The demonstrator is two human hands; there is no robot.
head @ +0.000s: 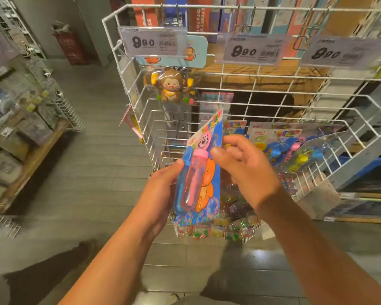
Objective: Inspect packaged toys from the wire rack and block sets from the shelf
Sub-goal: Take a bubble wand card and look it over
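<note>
Shopper's left hand (161,190) grips blister-packed toy (201,172) by left edge, in front of wire rack (207,102). Right hand (246,170) hovers at card's right edge, fingers loosely curled, holding nothing. Risk: one-sided grip lets card twist, slip to floor.
</note>
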